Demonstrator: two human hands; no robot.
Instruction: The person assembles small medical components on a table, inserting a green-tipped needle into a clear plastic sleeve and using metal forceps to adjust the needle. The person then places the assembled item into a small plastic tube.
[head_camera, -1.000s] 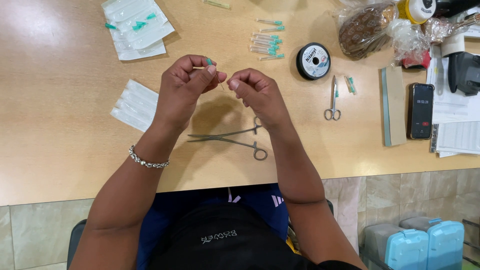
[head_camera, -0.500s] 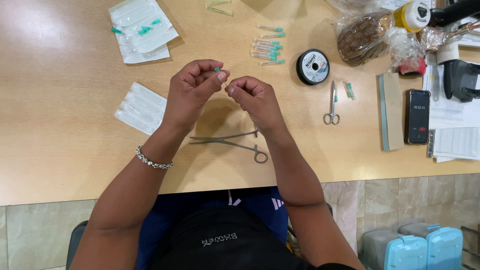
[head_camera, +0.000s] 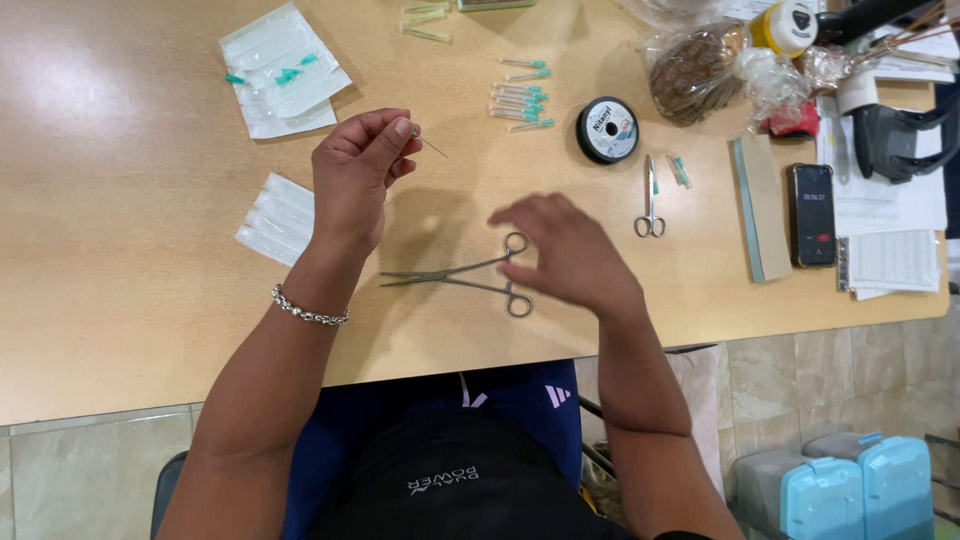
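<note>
My left hand is raised over the wooden table, its fingers pinched on a thin metal needle that sticks out to the right. My right hand hovers blurred and open just above the ring handles of long steel forceps, which lie flat on the table. It holds nothing. A silver bracelet sits on my left wrist.
Small scissors, a black thread spool, several green-capped needles and white sterile packets lie on the table. A phone, a grey block, papers and bagged items crowd the right side. Blue cases stand on the floor.
My hands were together at the needle. The right hand has let go and dropped toward the forceps handles, while the left keeps the needle and has shifted slightly left.
</note>
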